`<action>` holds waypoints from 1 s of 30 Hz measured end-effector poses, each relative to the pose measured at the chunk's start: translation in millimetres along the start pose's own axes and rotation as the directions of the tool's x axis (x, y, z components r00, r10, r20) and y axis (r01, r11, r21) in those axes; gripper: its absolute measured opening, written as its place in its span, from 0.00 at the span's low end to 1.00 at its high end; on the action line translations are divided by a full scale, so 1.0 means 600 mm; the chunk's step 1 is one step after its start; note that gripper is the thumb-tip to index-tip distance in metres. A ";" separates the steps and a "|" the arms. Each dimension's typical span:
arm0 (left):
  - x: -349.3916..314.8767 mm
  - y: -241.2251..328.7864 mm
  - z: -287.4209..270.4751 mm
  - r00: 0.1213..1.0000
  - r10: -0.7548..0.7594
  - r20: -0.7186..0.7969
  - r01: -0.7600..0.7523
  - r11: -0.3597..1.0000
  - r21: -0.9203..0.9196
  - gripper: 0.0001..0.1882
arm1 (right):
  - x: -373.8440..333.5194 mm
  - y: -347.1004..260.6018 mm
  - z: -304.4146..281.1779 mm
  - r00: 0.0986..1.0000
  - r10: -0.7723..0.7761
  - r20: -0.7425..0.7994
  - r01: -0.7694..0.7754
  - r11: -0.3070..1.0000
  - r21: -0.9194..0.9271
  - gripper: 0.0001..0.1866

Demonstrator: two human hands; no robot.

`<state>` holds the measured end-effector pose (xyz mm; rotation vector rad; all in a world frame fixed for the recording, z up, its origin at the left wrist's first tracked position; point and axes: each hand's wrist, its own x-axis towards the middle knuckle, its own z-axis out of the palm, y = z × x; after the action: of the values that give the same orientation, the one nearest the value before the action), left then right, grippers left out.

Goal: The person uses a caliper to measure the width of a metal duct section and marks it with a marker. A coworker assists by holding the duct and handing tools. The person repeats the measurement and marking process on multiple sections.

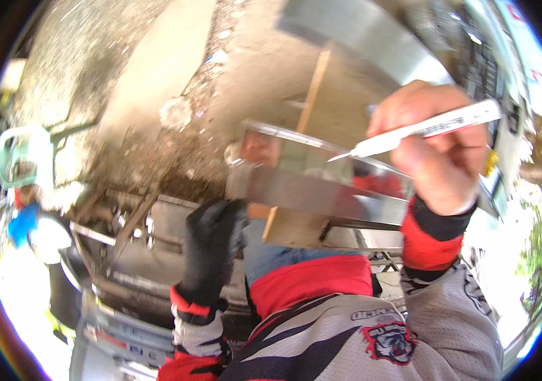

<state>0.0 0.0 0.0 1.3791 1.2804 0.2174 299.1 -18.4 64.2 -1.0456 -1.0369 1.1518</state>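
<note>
A shiny U-shaped metal channel [321, 197] lies crosswise in front of me, its polished faces mirroring blurred red and skin-toned patches. My left hand [217, 232], in a dark grey glove, is closed at the channel's near left corner; the fingertips are partly hidden there. Bare of any glove, my right hand [439, 143] grips a white marker pen [433, 127] between thumb and fingers. The pen's thin tip points left, above the far edge of the channel. Whether the tip touches the metal I cannot tell.
Beyond the channel, a wide silvery metal piece [366, 41] runs toward the upper right. A narrow wooden strip [313, 89] passes beneath the channel. Metal framing [134, 232] lies at the left, with a pale green plastic chair [45, 155] farther off. Rubble [175, 114] covers the ground.
</note>
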 end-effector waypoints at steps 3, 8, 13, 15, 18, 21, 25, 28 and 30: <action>-0.041 -0.006 -0.059 0.894 -0.433 0.118 0.447 0.837 -0.314 0.09 | -0.062 0.019 0.023 0.988 0.038 -0.147 -0.038 0.999 0.002 0.15; -0.072 -0.027 -0.074 0.936 -0.313 0.163 0.349 0.888 -0.299 0.10 | -0.152 -0.008 0.002 0.880 -0.044 -0.473 -0.078 0.969 -0.236 0.15; -0.111 -0.040 -0.093 0.923 -0.370 0.109 0.385 0.869 -0.311 0.10 | -0.202 -0.017 0.017 0.883 -0.038 -0.467 -0.218 0.849 -0.481 0.13; -0.124 -0.046 -0.096 0.931 -0.359 0.066 0.363 0.887 -0.286 0.11 | -0.210 -0.017 0.028 0.896 -0.050 -0.441 -0.221 0.811 -0.541 0.12; -0.131 -0.062 -0.101 0.924 -0.376 0.072 0.369 0.826 -0.427 0.12 | -0.211 -0.021 0.036 0.935 -0.206 -0.288 -0.072 0.685 -0.725 0.11; -0.134 -0.076 -0.097 0.972 -0.236 0.006 0.211 0.856 -0.472 0.09 | -0.224 -0.035 0.043 0.937 -0.209 -0.281 -0.081 0.650 -0.755 0.10; -0.112 -0.076 -0.102 0.983 -0.182 -0.037 0.161 0.934 -0.319 0.11 | -0.244 -0.046 0.041 0.922 -0.221 -0.319 -0.109 0.642 -0.759 0.11; -0.090 -0.051 -0.097 0.989 -0.145 -0.019 0.135 0.956 -0.261 0.12 | -0.260 -0.052 0.033 0.912 -0.267 -0.311 -0.092 0.606 -0.790 0.11; -0.082 -0.036 -0.092 0.998 -0.040 -0.050 0.027 0.968 -0.251 0.13 | -0.272 -0.057 0.035 0.899 -0.248 -0.362 -0.139 0.622 -0.771 0.11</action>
<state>-71.5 -10.8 25.7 1.1414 1.2734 0.3830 266.9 -181.9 87.7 -1.8564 -1.2081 0.2987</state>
